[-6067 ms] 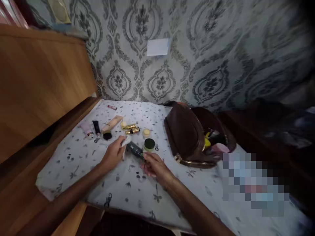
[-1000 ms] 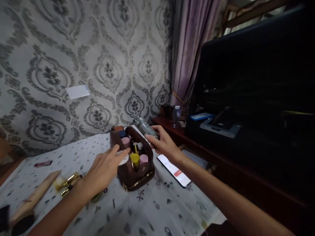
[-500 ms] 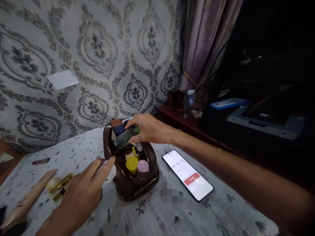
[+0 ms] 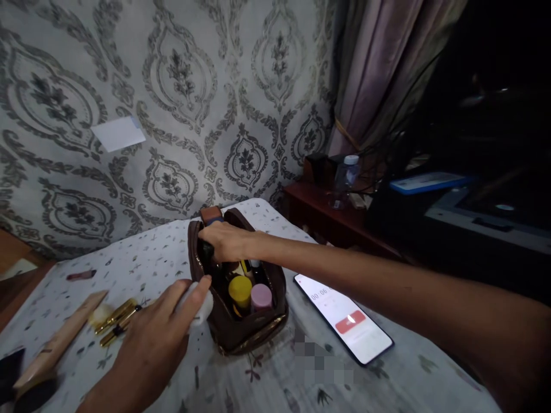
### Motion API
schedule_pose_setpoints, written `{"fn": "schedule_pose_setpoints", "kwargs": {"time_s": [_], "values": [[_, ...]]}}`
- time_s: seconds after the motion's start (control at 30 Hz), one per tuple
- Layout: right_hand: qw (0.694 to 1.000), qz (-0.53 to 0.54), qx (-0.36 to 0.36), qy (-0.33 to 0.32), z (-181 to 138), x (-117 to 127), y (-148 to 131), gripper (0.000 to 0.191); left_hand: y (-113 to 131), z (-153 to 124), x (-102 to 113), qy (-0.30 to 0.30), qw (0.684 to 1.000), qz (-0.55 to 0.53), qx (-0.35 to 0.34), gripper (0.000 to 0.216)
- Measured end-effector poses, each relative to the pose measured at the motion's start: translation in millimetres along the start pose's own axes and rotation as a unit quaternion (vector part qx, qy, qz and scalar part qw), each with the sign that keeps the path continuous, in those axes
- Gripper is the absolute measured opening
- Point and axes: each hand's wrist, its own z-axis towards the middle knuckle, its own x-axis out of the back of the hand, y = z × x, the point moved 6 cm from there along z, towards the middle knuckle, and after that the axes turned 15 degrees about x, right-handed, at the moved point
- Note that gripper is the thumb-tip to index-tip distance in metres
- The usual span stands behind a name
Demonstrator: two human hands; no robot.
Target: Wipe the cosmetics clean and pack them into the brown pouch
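Note:
A brown cosmetic bag (image 4: pixel 253 332) stands open on the patterned tablecloth (image 4: pixel 163 258). Inside it I see a yellow cap (image 4: pixel 240 288), a pink cap (image 4: pixel 261 296) and other bottle tops. My right hand (image 4: pixel 224 241) reaches over the bag's far left side, fingers closed round a dark bottle (image 4: pixel 207 250) that goes down into the bag. My left hand (image 4: pixel 161 338) rests against the bag's near left rim and pinches a white pad (image 4: pixel 198 310).
A phone (image 4: pixel 344 318) with a lit timer screen lies right of the bag. Gold tubes (image 4: pixel 116 321), a beige tube (image 4: pixel 60 338) and a pink stick (image 4: pixel 80 275) lie at the left. A dark shelf with a water bottle (image 4: pixel 345 178) stands at the right.
My right hand brought the dark bottle from above the bag down into its left side. My left hand stayed at the rim with the white pad.

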Motion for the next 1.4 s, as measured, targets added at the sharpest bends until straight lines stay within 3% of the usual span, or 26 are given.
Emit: {"fn": "schedule_pose_setpoints", "kwargs": {"time_s": [0.27, 0.43, 0.6, 0.77, 1.03, 1.23, 1.4], "values": [[1.0, -0.009, 0.01, 0.007, 4.2, 2.1, 1.1, 0.033, 0.8, -2.6, 0.3, 0.007, 1.0, -0.016, 0.006, 0.086], [0.999, -0.03, 0.026, -0.01, 1.4, 0.3, -5.0, 0.029, 0.9, -3.3, -1.8, -0.018, 1.0, -0.001, 0.005, 0.085], [0.996, 0.048, -0.007, 0.075, -18.3, 18.4, 4.0, 0.048, -0.2, -4.9, -9.3, -0.032, 0.999, 0.013, 0.023, 0.094], [0.985, 0.144, -0.062, 0.072, -34.2, 19.1, 13.5, 0.036, -0.6, -3.5, -14.0, -0.049, 0.998, -0.006, 0.046, 0.098], [0.997, 0.02, -0.022, 0.071, -17.6, 17.0, 1.9, 0.025, 2.1, 2.6, -7.2, -0.088, 0.995, -0.019, 0.045, 0.094], [0.996, 0.024, 0.082, 0.026, -6.8, 18.2, -4.6, 0.029, 1.0, 1.0, -8.4, -0.099, 0.993, -0.025, 0.056, 0.094], [0.996, 0.039, 0.076, 0.033, -9.6, 12.7, 1.8, 0.032, 0.5, 0.1, -9.8, -0.097, 0.994, -0.028, 0.05, 0.096]]}}
